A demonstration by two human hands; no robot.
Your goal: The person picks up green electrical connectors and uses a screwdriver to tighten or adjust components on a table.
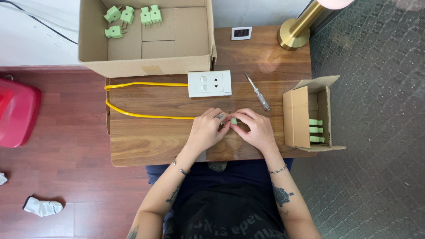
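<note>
The left hand (207, 129) and right hand (255, 128) meet fingertip to fingertip over the middle of a wooden table (146, 141), together pinching a small green plug piece (233, 120) between them. Both hands are curled closed around it; most of the piece is hidden by the fingers, so its exact shape is hard to tell.

A yellow cable (141, 116) runs in from the left and disappears under the left hand (it loops back along the table's far left edge). Just beyond the hands, farther from the person, lies a white wall socket plate (209, 83). A screwdriver (258, 92) with a clear handle rests just beyond the right hand.

To the right of the right hand, a small cardboard box (301, 117) lies on its side with green plugs (315, 130) stacked inside. Well beyond the left hand, a large open cardboard box (146, 62) holds several loose green plugs (128, 17).

A brass lamp base (293, 33) and a small digital clock (241, 32) sit at the table's far edge.
</note>
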